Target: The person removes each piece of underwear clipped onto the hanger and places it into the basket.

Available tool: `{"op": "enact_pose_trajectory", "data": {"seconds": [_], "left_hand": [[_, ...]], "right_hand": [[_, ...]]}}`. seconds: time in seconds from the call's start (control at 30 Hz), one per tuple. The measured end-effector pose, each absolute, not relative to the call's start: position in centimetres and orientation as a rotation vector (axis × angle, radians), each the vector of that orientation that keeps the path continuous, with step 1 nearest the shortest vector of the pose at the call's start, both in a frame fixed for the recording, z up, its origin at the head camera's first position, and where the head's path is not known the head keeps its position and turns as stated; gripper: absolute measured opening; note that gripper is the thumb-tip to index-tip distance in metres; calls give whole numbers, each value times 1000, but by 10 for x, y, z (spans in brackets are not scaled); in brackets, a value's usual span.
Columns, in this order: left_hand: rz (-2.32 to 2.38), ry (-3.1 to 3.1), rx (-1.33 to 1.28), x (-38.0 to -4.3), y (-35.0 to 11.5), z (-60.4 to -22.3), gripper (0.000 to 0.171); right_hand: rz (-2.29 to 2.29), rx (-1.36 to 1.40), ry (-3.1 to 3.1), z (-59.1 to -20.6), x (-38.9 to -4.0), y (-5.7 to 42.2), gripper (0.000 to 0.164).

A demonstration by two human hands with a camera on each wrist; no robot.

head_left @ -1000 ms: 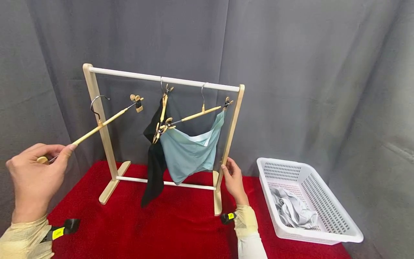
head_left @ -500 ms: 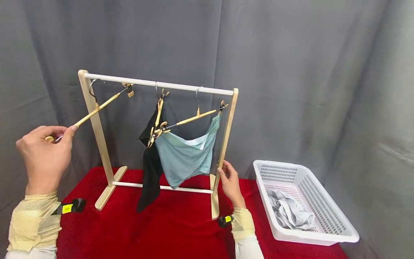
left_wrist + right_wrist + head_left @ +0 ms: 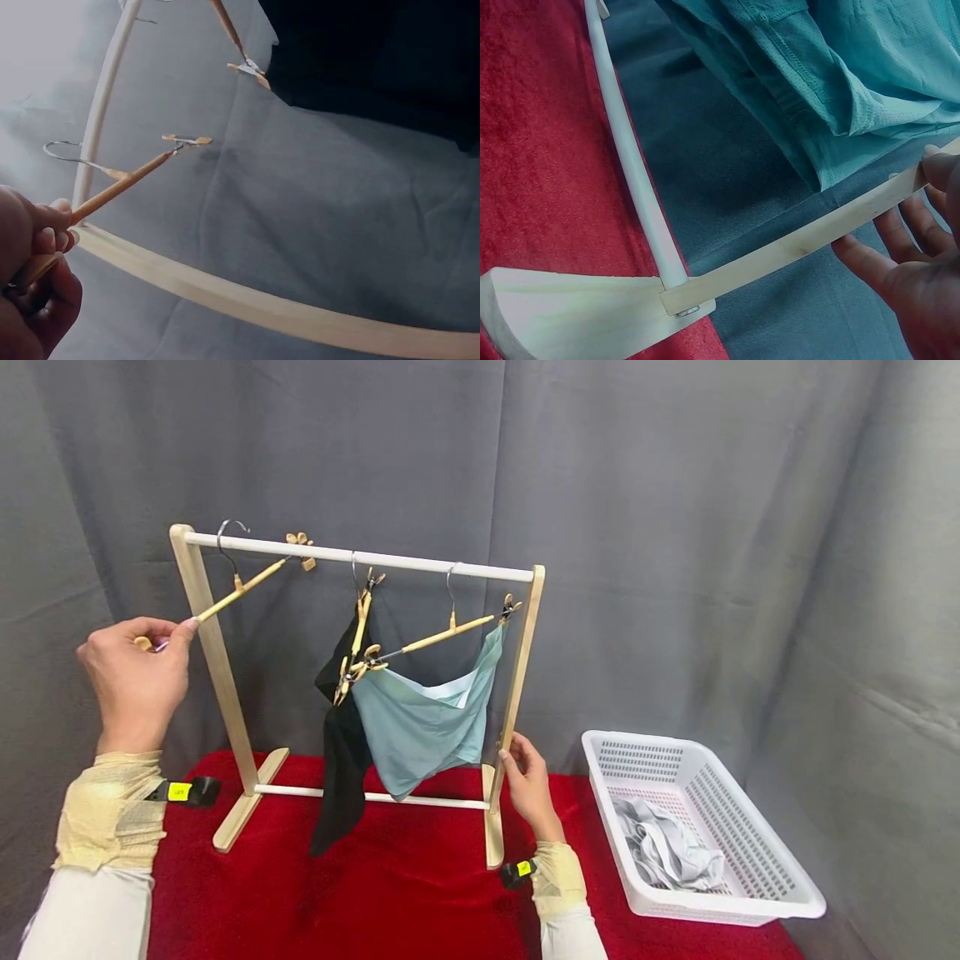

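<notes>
My left hand (image 3: 138, 672) pinches the near end of a bare wooden clip hanger (image 3: 251, 585). Its metal hook (image 3: 222, 539) overlaps the left part of the white rail (image 3: 420, 562) in the head view; whether it bears on the rail I cannot tell. In the left wrist view the hook (image 3: 64, 155) crosses the rail (image 3: 112, 82). My right hand (image 3: 531, 785) holds the right post (image 3: 520, 672) of the small wooden clothes rack low down, thumb in front and fingers behind. Light blue shorts (image 3: 427, 727) and a black garment (image 3: 345, 768) hang clipped on two other hangers.
A white perforated basket (image 3: 750, 802) stands to the right with a crumpled grey garment (image 3: 667, 847) in it. Red cloth (image 3: 420, 893) covers the table, and a grey curtain (image 3: 675, 527) hangs behind. The rack's feet (image 3: 251, 802) stand on the cloth.
My left hand has risen and moved right with the hanger, bringing its hook from below the rail up to it. The right hand keeps its hold on the post. The head view has shifted slightly.
</notes>
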State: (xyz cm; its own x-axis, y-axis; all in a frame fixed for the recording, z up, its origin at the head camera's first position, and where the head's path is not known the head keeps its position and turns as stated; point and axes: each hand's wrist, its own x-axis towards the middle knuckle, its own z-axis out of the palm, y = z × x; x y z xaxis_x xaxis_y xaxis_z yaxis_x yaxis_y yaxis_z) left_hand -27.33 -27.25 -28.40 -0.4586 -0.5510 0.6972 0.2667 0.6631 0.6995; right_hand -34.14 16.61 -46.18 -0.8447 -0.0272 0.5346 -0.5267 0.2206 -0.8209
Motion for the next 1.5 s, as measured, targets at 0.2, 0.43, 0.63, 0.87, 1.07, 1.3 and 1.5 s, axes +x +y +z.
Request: {"op": "enact_pose_trajectory", "data": {"seconds": [0.2,0.43,0.63,0.87,1.07,1.3,1.5], "left_hand": [[-950,-1874,213,-281,-276,-290,35],[-967,-1906,205,-283,-280,-301,39],[-974,-1945,208,-282,-285,-300,46],[-1005,-1918,309,-277,-287,-298,47],[-907,-1825,272,-267,-283,-293,44],[-735,-1728,53,-235,-251,-275,55],[-930,-1797,-215,-210,-202,-264,49]], "right_hand": [[1681,515,-2091,-460,-338,161,34],[1670,490,-2112,-459,-338,159,35],[1663,465,-2113,-459,-339,159,37],[1696,448,-2101,-460,-340,161,40],[1691,450,-2102,-461,-341,162,40],[1680,434,-2122,-460,-341,163,42],[1684,446,-2124,-459,-341,164,41]]}}
